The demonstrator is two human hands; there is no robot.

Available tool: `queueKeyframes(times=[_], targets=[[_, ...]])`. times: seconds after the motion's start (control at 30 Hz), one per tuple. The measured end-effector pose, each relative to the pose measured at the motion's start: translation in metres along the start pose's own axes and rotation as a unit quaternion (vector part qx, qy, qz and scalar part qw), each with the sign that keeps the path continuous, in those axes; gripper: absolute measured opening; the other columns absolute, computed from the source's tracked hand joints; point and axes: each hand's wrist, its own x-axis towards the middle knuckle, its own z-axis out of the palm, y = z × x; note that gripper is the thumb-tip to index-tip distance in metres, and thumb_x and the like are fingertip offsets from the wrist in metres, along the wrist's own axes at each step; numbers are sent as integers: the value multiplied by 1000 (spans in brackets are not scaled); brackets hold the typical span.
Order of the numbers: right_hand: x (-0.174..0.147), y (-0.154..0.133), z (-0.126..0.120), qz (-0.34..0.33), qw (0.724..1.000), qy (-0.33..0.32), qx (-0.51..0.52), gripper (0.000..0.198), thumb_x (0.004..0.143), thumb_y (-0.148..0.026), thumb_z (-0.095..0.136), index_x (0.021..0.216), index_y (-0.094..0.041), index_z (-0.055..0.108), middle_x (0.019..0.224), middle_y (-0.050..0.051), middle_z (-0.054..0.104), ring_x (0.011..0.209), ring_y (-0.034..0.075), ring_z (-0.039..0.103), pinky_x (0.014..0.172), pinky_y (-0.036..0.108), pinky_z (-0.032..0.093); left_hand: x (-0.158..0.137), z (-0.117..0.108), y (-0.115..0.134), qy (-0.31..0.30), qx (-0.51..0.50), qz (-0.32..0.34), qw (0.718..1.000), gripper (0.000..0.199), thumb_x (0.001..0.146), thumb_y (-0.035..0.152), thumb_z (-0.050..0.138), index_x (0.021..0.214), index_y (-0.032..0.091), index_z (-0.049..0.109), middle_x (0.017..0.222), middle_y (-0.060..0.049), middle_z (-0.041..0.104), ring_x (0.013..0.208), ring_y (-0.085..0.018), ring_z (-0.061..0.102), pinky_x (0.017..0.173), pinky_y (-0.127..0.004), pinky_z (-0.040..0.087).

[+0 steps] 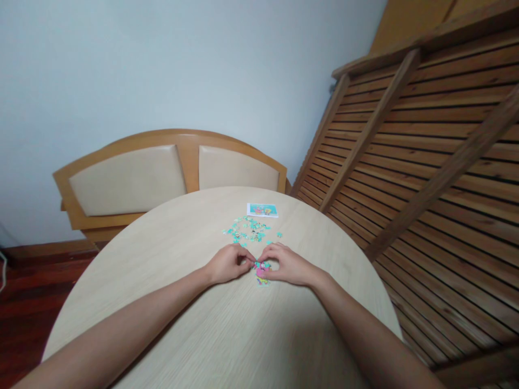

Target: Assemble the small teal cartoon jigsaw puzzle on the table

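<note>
Puzzle section: a small joined patch, pink and yellow with teal at its upper edge, is laid flat on the tabletop, between and under the hands.
Left hand: at the patch's upper left edge, the thumb and forefinger of the left hand are brought close together; whether a piece is pinched cannot be told.
Right hand: the thumb of the right hand is rested over the patch, with the forefinger arched apart toward its top edge (a firm grip cannot be confirmed).
Loose pieces: a scattered heap of mostly teal pieces is spread just beyond the hands.
Picture card: a printed card is laid behind the heap.
Handling: the pieces are judged light, thin and fairly stiff, with tabs easily bent; the patch would probably come apart if lifted by one corner.
Hold: loose pieces are best taken by opposite edges, and the patch steadied flat from above.
</note>
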Motion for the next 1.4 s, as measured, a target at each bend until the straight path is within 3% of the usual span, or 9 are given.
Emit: queueKeyframes(times=[0.2,1.03,1.4], targets=[[0,-1,-1,-4,1000,-1,-6,30,82,-49,73,100,-25,75,101,5,66,100,22,59,92,33,43,0,-2,3,-2,48,18,999,19,87,27,60,93,22,78,81,-3,74,78,-18,63,78,-27,47],[-2,-12,-9,-38,995,-28,-84,29,89,-48,64,106,-27,75,104,6,67,101,23,60,92,36,44,-2,-6,14,-26,155,57,986,16,91,26,59,94,20,73,86,-5,73,82,-20,66,80,-31,48],[0,-7,-6,-57,997,-4,-48,23,88,-42,68,99,-21,70,97,5,69,97,21,61,89,33,47,-2,-9,8,-42,177,121,976,19,97,30,53,93,21,70,90,-4,69,87,-19,63,83,-30,47]])
